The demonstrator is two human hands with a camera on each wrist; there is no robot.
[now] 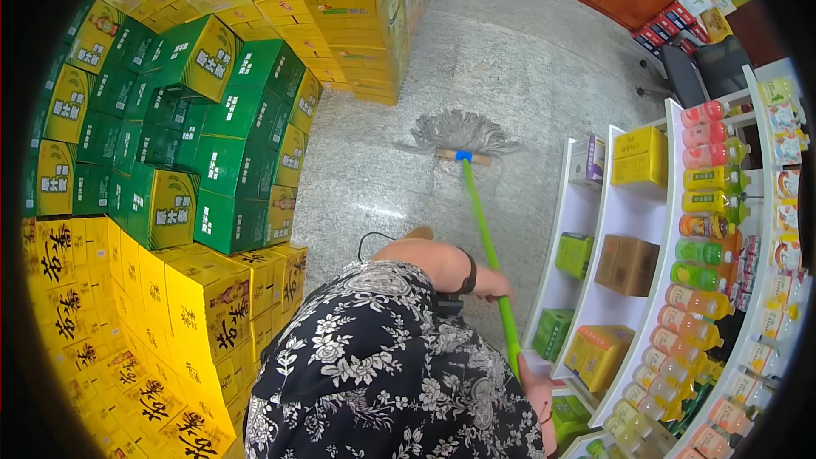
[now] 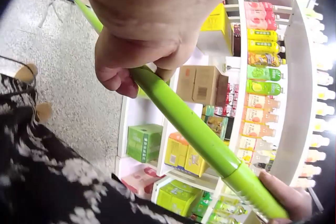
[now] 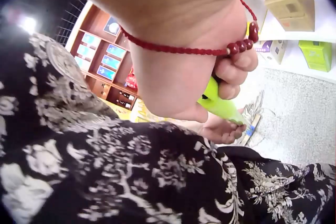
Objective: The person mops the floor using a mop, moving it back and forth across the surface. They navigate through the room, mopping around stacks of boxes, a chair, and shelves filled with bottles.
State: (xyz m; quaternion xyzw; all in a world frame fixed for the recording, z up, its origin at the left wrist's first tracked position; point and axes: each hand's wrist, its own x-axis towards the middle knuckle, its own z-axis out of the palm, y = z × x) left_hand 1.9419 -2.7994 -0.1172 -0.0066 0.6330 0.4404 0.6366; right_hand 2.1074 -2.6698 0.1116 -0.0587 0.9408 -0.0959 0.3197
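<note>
Green, plastic-looking pole (image 1: 481, 223) belongs to the mop (image 1: 486, 246), which I follow from my remote seat in head view: its grey strands (image 1: 459, 129) lie spread on the speckled floor (image 1: 365, 153) ahead of the person, and the pole runs from the blue joint (image 1: 463, 155) back toward the person, beside the white shelves (image 1: 557, 204). Both hands are occupied: the L hand (image 2: 144, 45), w/ black wristband (image 1: 468, 272), is curled round the pole farther down, nearer to the strands; the R hand (image 3: 181, 79), w/ red bracelet (image 3: 184, 50), grips close to the top end. How tight they squeeze, I cannot tell. I judge the pole to be stiff and rather light, prob. hollow, so easy to steer; the weight should sit mostly at the strands, esp. if they are wet, which I can't confirm. These look soft and limp, so they would drag and fan out. The smooth surface may slip if damp, thus I'd take hold as here: R at the top for direction, L lower for pressing, w/ a good gap between. Nothing fragile in the mop itself imo, but the top end is near the shelves w/ bottles (image 1: 707, 178), so any swing needs care.
</note>
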